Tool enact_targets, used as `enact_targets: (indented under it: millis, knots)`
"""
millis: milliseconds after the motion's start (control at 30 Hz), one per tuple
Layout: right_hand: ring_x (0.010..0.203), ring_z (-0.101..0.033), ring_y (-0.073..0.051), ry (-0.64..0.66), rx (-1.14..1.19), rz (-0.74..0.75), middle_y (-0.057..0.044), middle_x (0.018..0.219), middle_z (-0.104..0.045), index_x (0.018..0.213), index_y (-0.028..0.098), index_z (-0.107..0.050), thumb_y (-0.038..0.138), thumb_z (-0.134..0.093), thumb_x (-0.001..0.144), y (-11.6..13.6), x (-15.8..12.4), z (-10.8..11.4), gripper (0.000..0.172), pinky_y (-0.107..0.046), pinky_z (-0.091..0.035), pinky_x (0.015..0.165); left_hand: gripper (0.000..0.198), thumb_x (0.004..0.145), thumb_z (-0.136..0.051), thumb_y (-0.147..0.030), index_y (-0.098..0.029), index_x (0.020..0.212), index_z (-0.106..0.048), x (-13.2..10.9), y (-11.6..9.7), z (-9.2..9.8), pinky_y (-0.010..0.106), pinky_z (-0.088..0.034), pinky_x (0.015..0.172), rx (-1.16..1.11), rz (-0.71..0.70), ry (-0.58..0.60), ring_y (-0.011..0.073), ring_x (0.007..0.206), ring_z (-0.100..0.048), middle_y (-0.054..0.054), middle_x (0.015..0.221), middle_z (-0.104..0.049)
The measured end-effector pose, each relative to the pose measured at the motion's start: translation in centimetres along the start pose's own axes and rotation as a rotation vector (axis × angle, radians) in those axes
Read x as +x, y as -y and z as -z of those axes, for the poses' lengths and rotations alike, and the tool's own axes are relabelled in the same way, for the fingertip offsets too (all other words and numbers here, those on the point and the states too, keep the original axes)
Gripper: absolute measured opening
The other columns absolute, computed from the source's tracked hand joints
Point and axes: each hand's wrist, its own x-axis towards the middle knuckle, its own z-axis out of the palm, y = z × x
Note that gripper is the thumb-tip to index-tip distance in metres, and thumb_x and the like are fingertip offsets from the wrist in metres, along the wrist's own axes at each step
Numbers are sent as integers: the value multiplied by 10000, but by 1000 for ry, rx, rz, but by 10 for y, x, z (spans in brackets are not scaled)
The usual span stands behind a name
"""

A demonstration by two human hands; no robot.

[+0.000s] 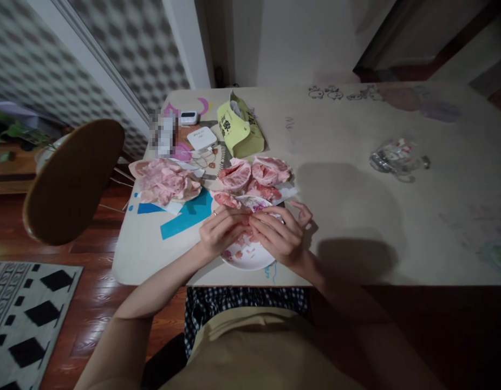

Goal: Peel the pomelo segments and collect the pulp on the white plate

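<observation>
Above a white plate [252, 263] with a floral pattern, my left hand [221, 230] and my right hand [283, 232] meet with fingertips pinched together. Between them is a piece of pomelo flesh [246, 221], mostly covered by the fingers. Loose bits of pink pulp [239, 253] lie on the plate beneath. Just past the plate sit several large pomelo segments [235, 174], pink and still wrapped in pale membrane. To their left is a heap of peeled pomelo membrane and rind [169, 183] on white paper.
A yellow-green printed bag [240, 127] stands behind the segments. Left of it are a white box-shaped device [202, 138], a small device with a screen [189, 117] and a cable. Blue paper [185, 216] lies at left. A clear crumpled plastic item [398, 158] rests at right. A chair [73, 181] stands left.
</observation>
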Motion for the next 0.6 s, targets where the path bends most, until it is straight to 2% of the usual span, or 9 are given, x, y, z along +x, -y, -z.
enact_targets:
  millis: [233, 400, 600]
  knots:
    - [918, -714, -138, 17, -65, 76, 50, 886, -794, 856, 239, -714, 161, -681, 963, -5, -6, -3, 137, -365, -361, 996, 189, 954, -720, -169, -156, 1141, -702, -7, 5, -5, 307, -612, 831, -62, -65, -5, 182, 950, -776, 115, 1083, -809]
    - [848, -723, -129, 16, 35, -16, 58, 841, -786, 848, 237, -695, 123, -686, 935, -8, 1, -2, 144, -355, -383, 951, 171, 971, -677, -127, -165, 1135, -707, -4, 6, -2, 322, -623, 839, -69, -82, -2, 180, 981, -779, 114, 1116, -808]
    - [884, -753, -139, 18, 194, -100, 61, 918, -814, 1009, 249, -711, 151, -714, 946, -6, 7, 5, 117, -393, -384, 1039, 150, 966, -693, -150, -147, 1112, -728, -3, 7, 6, 316, -636, 835, -26, -149, -49, 196, 1020, -777, 131, 1136, -807]
